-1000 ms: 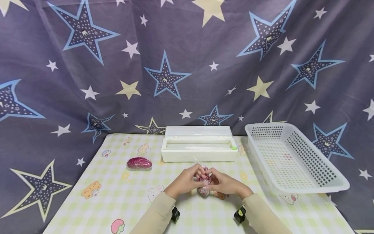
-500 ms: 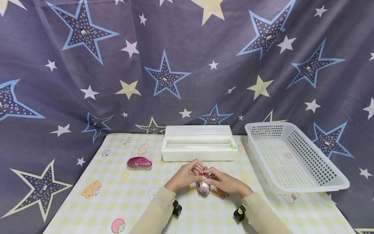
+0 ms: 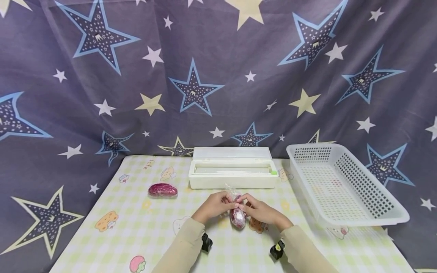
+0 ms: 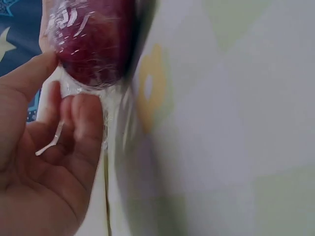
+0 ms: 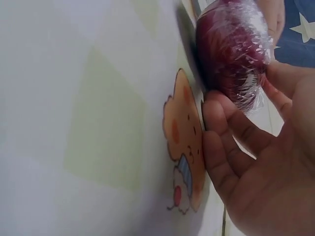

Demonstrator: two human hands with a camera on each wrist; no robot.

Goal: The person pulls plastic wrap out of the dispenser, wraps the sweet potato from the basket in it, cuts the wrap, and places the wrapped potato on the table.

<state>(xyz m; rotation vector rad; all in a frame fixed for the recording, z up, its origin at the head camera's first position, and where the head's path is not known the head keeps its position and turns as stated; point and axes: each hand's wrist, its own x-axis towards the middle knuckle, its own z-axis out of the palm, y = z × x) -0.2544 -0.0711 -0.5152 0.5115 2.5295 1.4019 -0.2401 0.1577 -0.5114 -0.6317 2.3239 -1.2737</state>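
Between both hands lies an oblong purple-red vegetable [image 3: 238, 218] wrapped in shiny cling film [image 4: 81, 22]; its exact kind is unclear. A loose end of film sticks up beyond the fingers in the head view. My left hand [image 3: 216, 206] pinches the wrapped piece from the left, its thumb against the film. From the right, my right hand [image 3: 262, 210] holds the same piece, with thumb [image 5: 285, 76] and fingers at its side. Both thumbs meet on top of it. Farther left, a second film-wrapped purple-red vegetable [image 3: 162, 190] lies on the table.
A white cling film box [image 3: 232, 182] with its lid raised stands behind the hands. On the right is a white perforated plastic basket [image 3: 362, 220]. The checked tablecloth [image 3: 112, 250] reaches back to a starry curtain [image 3: 218, 76].
The fingers have shifted on the wrapped vegetable, and more of its near end shows. The loose film end, mostly hidden half a second ago, now stands up behind the hands.
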